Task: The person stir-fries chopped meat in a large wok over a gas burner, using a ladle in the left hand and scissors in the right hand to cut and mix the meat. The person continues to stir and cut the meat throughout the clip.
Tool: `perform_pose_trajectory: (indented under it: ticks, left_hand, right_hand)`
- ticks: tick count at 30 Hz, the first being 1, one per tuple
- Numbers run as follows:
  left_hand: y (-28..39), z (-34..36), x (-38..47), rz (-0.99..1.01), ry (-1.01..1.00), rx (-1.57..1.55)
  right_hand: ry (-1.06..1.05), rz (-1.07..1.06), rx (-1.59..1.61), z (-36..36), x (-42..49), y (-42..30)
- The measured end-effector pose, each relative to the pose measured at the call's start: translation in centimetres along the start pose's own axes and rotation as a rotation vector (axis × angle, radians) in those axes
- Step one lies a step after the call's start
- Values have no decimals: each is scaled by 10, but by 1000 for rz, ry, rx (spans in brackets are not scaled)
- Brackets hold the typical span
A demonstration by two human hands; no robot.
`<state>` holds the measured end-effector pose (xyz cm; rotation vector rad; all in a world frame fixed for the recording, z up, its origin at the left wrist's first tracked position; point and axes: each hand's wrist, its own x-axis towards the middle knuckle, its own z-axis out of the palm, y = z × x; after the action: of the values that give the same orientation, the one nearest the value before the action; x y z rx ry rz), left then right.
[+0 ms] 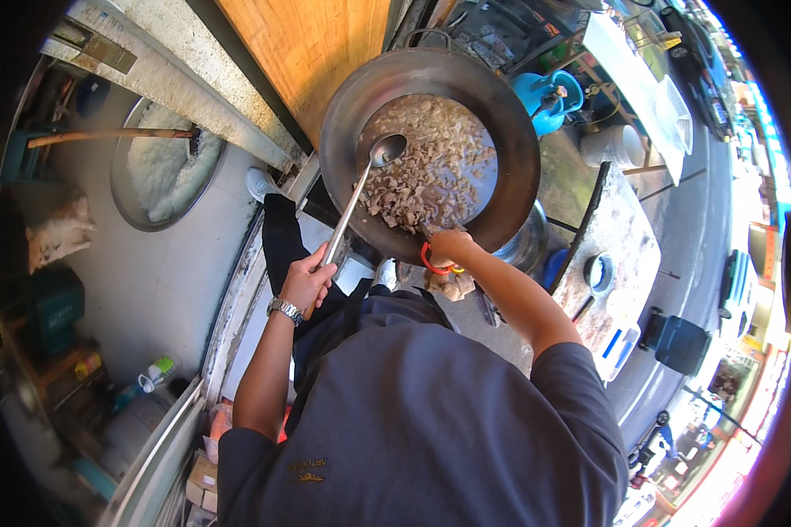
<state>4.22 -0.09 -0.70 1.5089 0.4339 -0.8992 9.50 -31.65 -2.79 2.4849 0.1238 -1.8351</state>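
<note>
A large dark wok (pixel 521 158) stands before me, holding chopped meat (pixel 428 165) in cloudy liquid. The metal ladle (pixel 351 214) is in my left hand (pixel 308 280), gripped along its handle. Its bowl faces up over the wok's contents; whether it touches them I cannot tell. My right hand (pixel 449 248) is closed at the wok's near rim on what looks like a pair of scissors, with red and yellow handle loops (pixel 433 265) showing below the fist. Only a bit of metal shows beyond the fingers, against the meat. A brownish lump (pixel 449 284) lies below that hand, blurred.
To the left, a metal basin (pixel 120 191) holds a white mass and a wooden-handled tool (pixel 115 133). A furry animal (pixel 62 232) lies farther left. On the right are a blue gas cylinder (pixel 540 99), a white bucket (pixel 612 146) and a worn table (pixel 623 230) bearing a small pan (pixel 598 273).
</note>
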Motion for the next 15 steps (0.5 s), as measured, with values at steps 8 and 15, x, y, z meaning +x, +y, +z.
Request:
perform_pose_trajectory:
  ticks: [8,15]
  left_hand:
    - [-6,0,2,2,13,-18]
    - [-5,2,1,-1,10,-48]
  right_hand:
    - [49,-43,145,-14,6,54]
    - [163,-79,241,-19,-39,80]
